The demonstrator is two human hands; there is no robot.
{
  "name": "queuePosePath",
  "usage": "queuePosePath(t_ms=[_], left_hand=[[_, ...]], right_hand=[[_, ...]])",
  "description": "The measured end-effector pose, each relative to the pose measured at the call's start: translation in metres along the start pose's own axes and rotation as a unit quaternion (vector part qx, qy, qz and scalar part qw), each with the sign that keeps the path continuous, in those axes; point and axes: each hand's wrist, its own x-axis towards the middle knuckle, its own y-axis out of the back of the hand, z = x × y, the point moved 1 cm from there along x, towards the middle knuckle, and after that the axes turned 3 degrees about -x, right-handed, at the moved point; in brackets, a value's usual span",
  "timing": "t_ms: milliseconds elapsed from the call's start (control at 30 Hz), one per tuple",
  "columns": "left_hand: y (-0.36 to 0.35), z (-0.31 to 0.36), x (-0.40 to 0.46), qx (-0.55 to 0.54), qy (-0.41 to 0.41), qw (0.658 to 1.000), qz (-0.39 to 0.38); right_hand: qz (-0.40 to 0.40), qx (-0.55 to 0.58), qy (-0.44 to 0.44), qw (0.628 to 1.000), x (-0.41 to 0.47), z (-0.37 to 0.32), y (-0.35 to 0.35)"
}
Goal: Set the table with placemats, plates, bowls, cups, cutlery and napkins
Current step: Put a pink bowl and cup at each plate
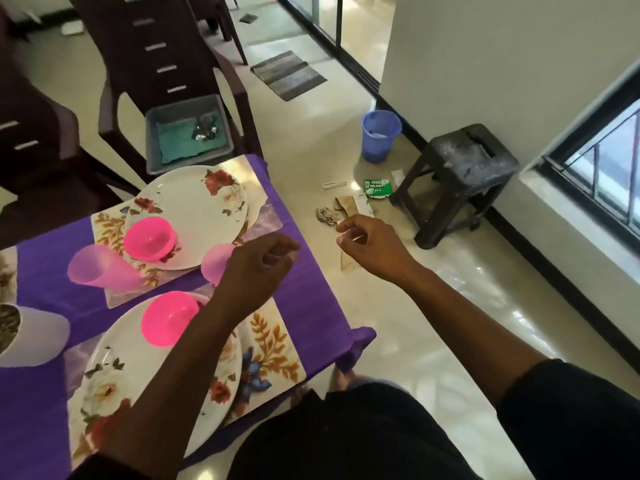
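Two floral placemats lie on the purple tablecloth (308, 299), a far placemat (105, 225) and a near placemat (277, 344). Each carries a white floral plate, far plate (197, 209) and near plate (152, 386), with a pink bowl on it, far bowl (150, 239) and near bowl (169, 318). One translucent pink cup (104, 268) stands left of the far bowl. A second cup (214, 263) is partly hidden behind my left hand (258, 268), which hovers loosely curled and holds nothing. My right hand (372, 245) hangs over the floor beyond the table edge, fingers loosely curled, nothing visible in it.
A grey tub (154, 147) with a teal cloth and shiny metal pieces sits on a dark chair (156, 46) behind the table. A white pot (31, 337) stands at the left. On the floor are a dark stool (460, 174), a blue bucket (381, 135) and scattered litter (346, 207).
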Motion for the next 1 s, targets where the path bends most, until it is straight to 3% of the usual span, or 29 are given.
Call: queuePosePath(t_ms=[233, 533, 733, 1000], left_hand=[[-0.045, -0.002, 0.039, -0.030, 0.048, 0.998, -0.024], [-0.098, 0.011, 0.133, -0.035, 0.139, 0.986, 0.089], [-0.110, 0.043, 0.180, -0.054, 0.174, 0.969, 0.168], [-0.102, 0.039, 0.218, -0.057, 0.209, 0.947, 0.236]], right_hand=[[-0.012, -0.007, -0.003, 1.000, 0.031, 0.044, 0.048], [-0.141, -0.037, 0.041, 0.988, 0.152, 0.125, 0.099], [-0.208, -0.052, 0.083, 0.973, 0.212, 0.130, 0.144], [-0.263, -0.080, 0.154, 0.949, 0.296, 0.091, 0.141]])
